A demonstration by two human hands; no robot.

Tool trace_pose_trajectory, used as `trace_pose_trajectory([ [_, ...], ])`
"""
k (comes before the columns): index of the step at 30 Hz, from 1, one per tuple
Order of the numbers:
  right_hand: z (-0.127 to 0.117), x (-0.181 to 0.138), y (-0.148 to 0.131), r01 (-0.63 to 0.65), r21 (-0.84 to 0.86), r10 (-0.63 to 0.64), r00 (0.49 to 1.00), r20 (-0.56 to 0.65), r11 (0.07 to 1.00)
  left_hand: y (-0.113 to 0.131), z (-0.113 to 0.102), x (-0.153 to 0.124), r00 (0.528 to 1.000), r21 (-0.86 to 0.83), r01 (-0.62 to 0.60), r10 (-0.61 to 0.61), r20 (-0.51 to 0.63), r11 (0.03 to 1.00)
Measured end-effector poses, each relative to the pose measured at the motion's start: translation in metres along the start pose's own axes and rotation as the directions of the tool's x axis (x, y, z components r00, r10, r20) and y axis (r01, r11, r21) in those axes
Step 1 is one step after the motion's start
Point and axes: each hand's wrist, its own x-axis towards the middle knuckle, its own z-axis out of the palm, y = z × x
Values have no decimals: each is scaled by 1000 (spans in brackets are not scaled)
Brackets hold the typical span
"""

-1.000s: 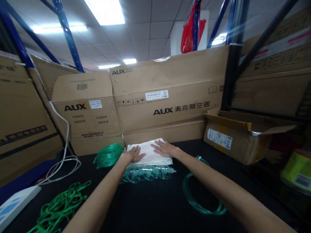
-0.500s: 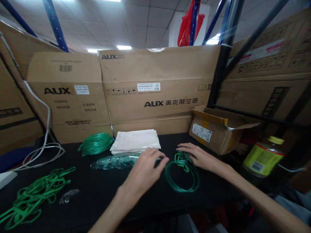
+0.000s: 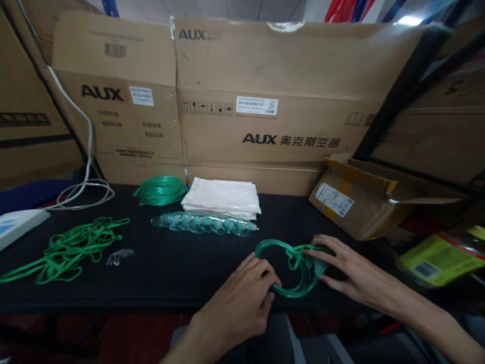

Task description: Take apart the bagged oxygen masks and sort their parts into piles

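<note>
A coil of clear green tubing (image 3: 262, 247) lies near the front edge of the black table. The fingers of my left hand (image 3: 248, 293) are closed around its left side. At the coil's right, my right hand (image 3: 350, 268) has fingers and thumb about a small clear plastic mask (image 3: 317, 267), partly hidden by the fingers. A green elastic strap (image 3: 293, 257) loops from it across the tubing. Beyond my left hand, a row of nested clear green masks (image 3: 204, 223) lies in front of a stack of white plastic bags (image 3: 223, 197).
Another green tubing coil (image 3: 161, 190) sits at the back. Tangled green straps (image 3: 81, 245) and small clear pieces (image 3: 119, 257) lie left, near a white device (image 3: 22, 225) with a cable. An open carton (image 3: 341, 202) and a yellow-labelled bottle (image 3: 435, 260) stand right. Large cardboard (image 3: 212, 65) walls the back.
My left hand has come down and right onto the tubing coil and closed on it. My right hand stays at the mask. The view has tilted down.
</note>
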Motion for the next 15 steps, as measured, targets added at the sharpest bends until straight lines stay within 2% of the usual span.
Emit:
trace_pose_trajectory([
  [3, 7, -10, -30, -36, 51, 37, 999, -19, 998, 2, -1, -5, 999, 17, 51, -50, -20, 999],
  [8, 11, -3, -72, -24, 117, 28, 999, -30, 993, 7, 29, 11, 996, 176, 72, -62, -64, 982],
  [11, 10, -1, -84, -44, 142, 57, 994, -89, 989, 2, 43, 12, 993, 233, 53, -25, -119, 971],
  [15, 13, -6, -88, -20, 91, 38, 979, -202, 996, -3, 45, 8, 987, 214, 37, -2, -159, 976],
])
